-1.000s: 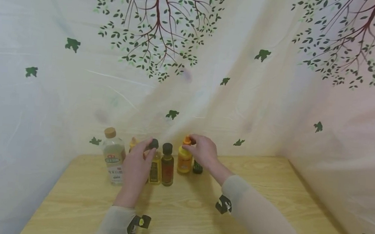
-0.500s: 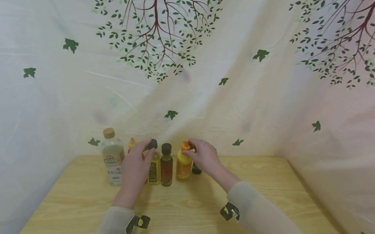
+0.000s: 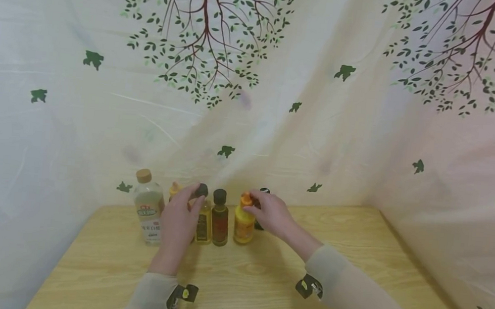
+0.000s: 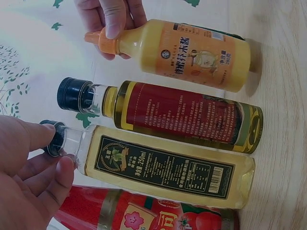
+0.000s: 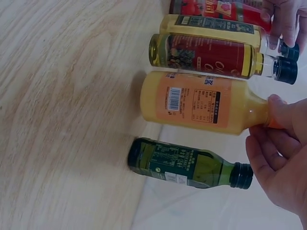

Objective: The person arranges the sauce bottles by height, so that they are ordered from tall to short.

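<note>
My left hand (image 3: 180, 220) pinches the black cap of a square, clear oil bottle (image 4: 163, 167) with a dark label. Between finger and thumb, my right hand (image 3: 273, 216) holds the orange cap of a yellow squeeze bottle (image 3: 244, 229) with an orange label, upright at the table. A round oil bottle (image 4: 187, 115) with a red label and black cap stands between these two. Beside the squeeze bottle, a small green glass bottle (image 5: 192, 165) is partly covered by my right hand in the head view.
A red ketchup bottle (image 4: 144, 208) stands next to the square oil bottle. At the left end of the row is a large clear bottle (image 3: 149, 212) with a tan cap. Behind the wooden table (image 3: 252, 289) hangs a pale curtain (image 3: 250, 130) with printed trees and leaves.
My right hand has drawn the squeeze bottle towards me, in front of the green bottle, whose cap now shows. My left hand stays on the oil bottle's cap.
</note>
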`<move>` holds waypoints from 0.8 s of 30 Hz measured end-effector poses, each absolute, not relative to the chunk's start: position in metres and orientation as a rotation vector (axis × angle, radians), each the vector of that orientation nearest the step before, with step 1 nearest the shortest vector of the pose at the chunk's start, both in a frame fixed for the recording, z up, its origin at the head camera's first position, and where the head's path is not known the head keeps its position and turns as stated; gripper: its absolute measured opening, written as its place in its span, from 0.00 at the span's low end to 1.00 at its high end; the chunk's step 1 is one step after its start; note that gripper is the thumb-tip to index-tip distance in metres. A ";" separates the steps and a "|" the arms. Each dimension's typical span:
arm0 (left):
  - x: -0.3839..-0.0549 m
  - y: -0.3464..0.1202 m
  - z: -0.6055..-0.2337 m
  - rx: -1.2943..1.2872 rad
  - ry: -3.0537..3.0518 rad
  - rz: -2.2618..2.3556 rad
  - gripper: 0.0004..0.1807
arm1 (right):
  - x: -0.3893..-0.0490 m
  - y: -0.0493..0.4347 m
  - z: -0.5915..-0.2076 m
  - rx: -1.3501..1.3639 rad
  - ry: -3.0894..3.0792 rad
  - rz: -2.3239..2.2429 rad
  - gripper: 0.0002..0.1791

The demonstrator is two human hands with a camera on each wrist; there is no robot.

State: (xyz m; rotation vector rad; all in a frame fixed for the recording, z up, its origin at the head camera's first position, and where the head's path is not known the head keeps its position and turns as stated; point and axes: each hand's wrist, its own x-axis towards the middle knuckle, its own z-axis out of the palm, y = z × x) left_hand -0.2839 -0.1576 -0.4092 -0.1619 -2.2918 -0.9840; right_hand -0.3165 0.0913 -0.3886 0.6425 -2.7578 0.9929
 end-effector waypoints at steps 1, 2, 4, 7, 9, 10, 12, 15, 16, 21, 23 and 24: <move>-0.284 -0.158 -0.409 -0.162 -2.293 -0.985 0.21 | -0.316 0.092 -0.389 0.649 -2.764 1.000 0.17; -0.284 -0.157 -0.410 -0.161 -2.296 -0.985 0.21 | -0.315 0.092 -0.389 0.654 -2.769 1.007 0.17; -0.284 -0.157 -0.409 -0.160 -2.300 -0.988 0.21 | -0.315 0.093 -0.390 0.667 -2.778 1.017 0.17; -0.283 -0.157 -0.409 -0.157 -2.301 -0.995 0.21 | -0.314 0.093 -0.393 0.694 -2.787 1.033 0.18; -0.283 -0.156 -0.408 -0.158 -2.298 -0.999 0.21 | -0.315 0.094 -0.395 0.710 -2.788 1.047 0.18; -0.283 -0.156 -0.408 -0.158 -2.298 -1.000 0.21 | -0.315 0.094 -0.396 0.719 -2.789 1.046 0.18; -0.283 -0.156 -0.408 -0.160 -2.297 -0.995 0.21 | -0.315 0.094 -0.398 0.728 -2.789 1.054 0.18; -0.283 -0.157 -0.408 -0.164 -2.295 -0.986 0.21 | -0.316 0.093 -0.400 0.737 -2.783 1.054 0.17; -0.283 -0.157 -0.408 -0.165 -2.294 -0.984 0.21 | -0.316 0.093 -0.400 0.739 -2.781 1.055 0.17; -0.284 -0.157 -0.409 -0.168 -2.292 -0.981 0.21 | -0.317 0.090 -0.401 0.747 -2.781 1.063 0.18; -0.284 -0.157 -0.410 -0.166 -2.293 -0.980 0.21 | -0.318 0.089 -0.402 0.748 -2.782 1.069 0.18; -0.284 -0.157 -0.410 -0.166 -2.293 -0.979 0.21 | -0.318 0.089 -0.403 0.746 -2.781 1.069 0.18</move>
